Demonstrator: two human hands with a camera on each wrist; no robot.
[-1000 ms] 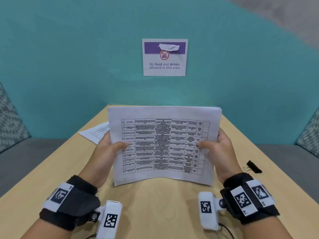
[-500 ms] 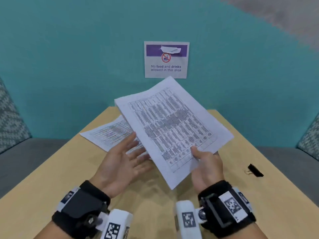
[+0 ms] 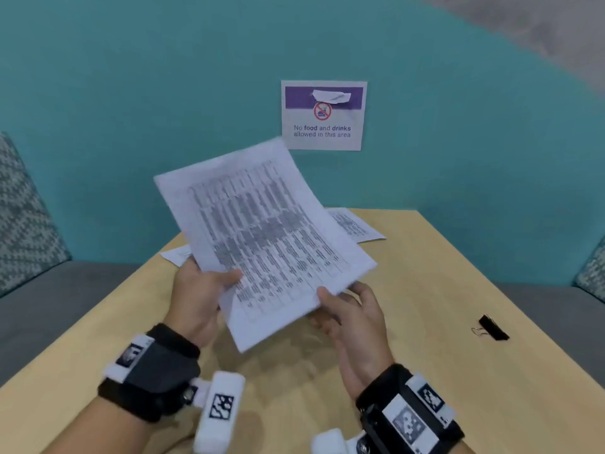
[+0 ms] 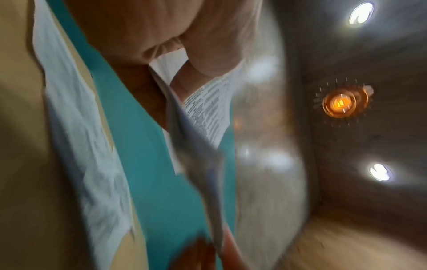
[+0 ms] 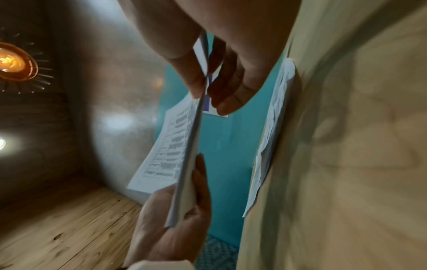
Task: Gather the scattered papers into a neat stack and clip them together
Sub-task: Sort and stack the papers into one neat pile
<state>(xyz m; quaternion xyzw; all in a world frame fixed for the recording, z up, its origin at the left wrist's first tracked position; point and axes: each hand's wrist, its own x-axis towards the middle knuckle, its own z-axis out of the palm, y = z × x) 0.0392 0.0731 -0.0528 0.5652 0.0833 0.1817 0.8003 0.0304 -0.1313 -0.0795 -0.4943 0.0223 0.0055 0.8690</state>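
left hand (image 3: 199, 290) now grips papers (image 3: 268, 237).

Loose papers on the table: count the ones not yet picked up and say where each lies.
2. One loose sheet lies at the table's far edge, right of the held papers. Another sheet peeks out at the far left, mostly covered by them. More may be hidden behind.

Held tilted above table: printed paper stack (image 3: 265, 244), table-grid text up. Lay flat behind: loose sheet (image 3: 355, 224), another (image 3: 178, 253). Sat far right: black binder clip (image 3: 492, 328).
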